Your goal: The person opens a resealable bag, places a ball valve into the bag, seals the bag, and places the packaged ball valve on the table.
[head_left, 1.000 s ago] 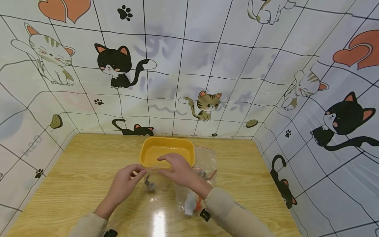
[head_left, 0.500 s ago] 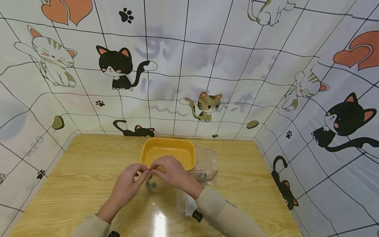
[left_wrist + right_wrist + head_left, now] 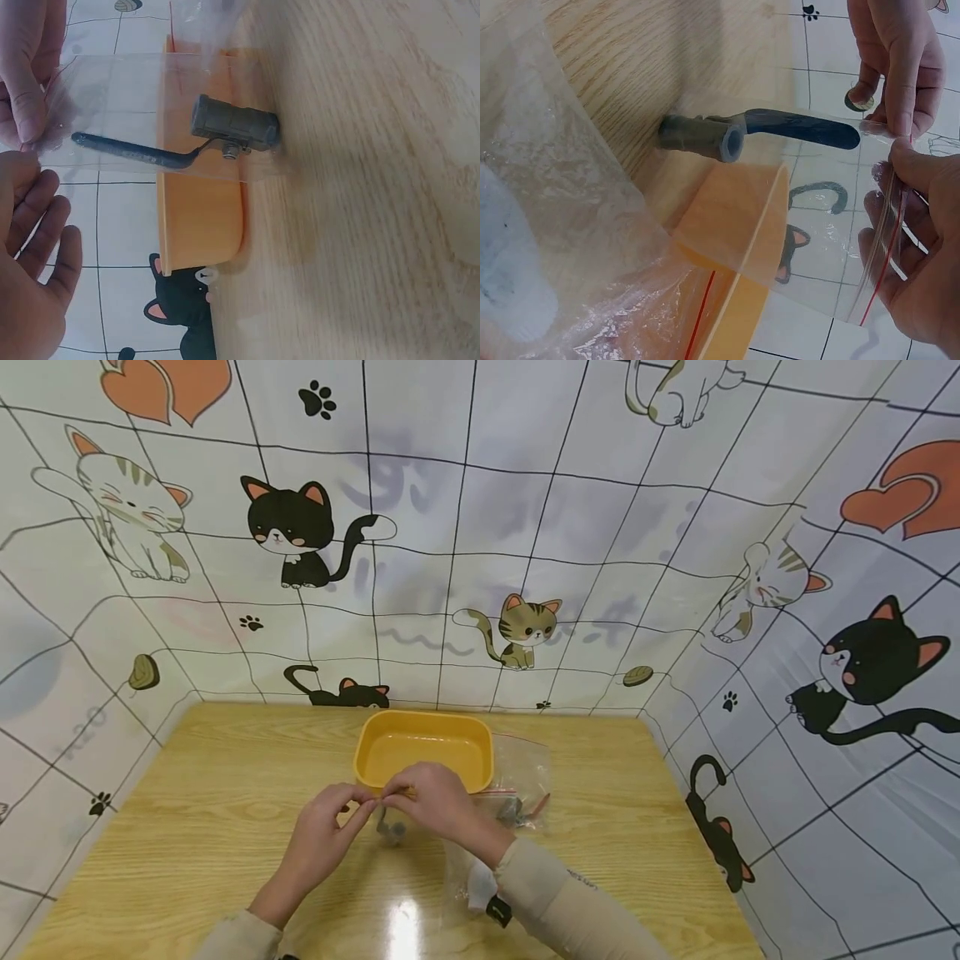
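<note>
A clear zip bag [image 3: 124, 112] with a red line along its mouth hangs below both hands. Inside it lies a grey ball valve [image 3: 234, 124] with a dark lever handle [image 3: 802, 129]. At one end of the bag's mouth, my left hand [image 3: 322, 835] pinches the edge between thumb and forefinger. Fingertip to fingertip with it, my right hand [image 3: 442, 806] pinches the zip strip [image 3: 889, 240], its other fingers spread behind the plastic. The valve sits toward the bag's bottom, close over the wooden table [image 3: 247, 760].
Behind the hands stands a yellow tray [image 3: 431, 752]. Under the right forearm lies another clear bag with a white part [image 3: 480, 885]. A further zip bag [image 3: 521, 760] beside the tray overlaps a grey piece and a red strip [image 3: 536, 810]. Cat-print cloth [image 3: 420, 560] walls the table.
The right hand, raised with thumb and forefinger apart a second ago, has come down and left to pinch the bag's mouth beside the left hand. The hanging valve has shifted slightly right.
</note>
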Demonstrator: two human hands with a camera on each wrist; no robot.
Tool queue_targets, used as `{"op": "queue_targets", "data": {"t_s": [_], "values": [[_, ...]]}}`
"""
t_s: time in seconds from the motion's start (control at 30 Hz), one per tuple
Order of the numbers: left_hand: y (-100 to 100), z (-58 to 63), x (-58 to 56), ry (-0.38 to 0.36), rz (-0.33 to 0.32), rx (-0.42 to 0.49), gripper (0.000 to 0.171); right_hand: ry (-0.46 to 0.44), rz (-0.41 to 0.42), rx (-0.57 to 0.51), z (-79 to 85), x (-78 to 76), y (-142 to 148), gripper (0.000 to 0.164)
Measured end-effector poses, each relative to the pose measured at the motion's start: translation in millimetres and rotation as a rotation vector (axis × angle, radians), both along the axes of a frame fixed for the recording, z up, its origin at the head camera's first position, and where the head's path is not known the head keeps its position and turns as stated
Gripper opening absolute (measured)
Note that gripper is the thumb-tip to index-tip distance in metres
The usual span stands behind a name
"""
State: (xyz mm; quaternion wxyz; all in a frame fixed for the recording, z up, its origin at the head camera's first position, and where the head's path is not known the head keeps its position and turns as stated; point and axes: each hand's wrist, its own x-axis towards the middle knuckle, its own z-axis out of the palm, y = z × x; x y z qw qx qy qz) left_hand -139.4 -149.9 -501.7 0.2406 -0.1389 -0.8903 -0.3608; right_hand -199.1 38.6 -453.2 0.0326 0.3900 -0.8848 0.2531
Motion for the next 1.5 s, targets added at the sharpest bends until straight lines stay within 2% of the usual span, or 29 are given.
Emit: {"op": "queue_targets", "data": {"t_s": [0.27,0.57,0.83,1.0,1.23,1.5], "values": [[-1,-3.0,0.5,0.059,-0.003,0.003,0.014,0.107,0.031,0.05,0.3,-0.9,-3,0.014],[0,-4.5,2.7,-0.004,-0.019,0.029,0.013,0.242,0.05,0.085,-3.1,1.9,-4,0.017],[1,-3.9,3.6,0.056,0.005,0.013,0.007,0.215,0.049,0.065,-5.3,0.9,-3,0.017],[1,-2.4,5.6,0.027,0.041,-0.007,0.005,0.204,0.036,0.058,-9.8,-2.5,1,0.015],[0,-3.8,5.2,-0.014,0.038,-0.042,0.005,0.144,0.045,0.038,-11.3,-2.6,2,0.013],[1,-3.6,1.2,0.068,0.022,-0.069,0.013,0.161,0.048,0.062,-3.4,-0.4,-4,0.014]]}}
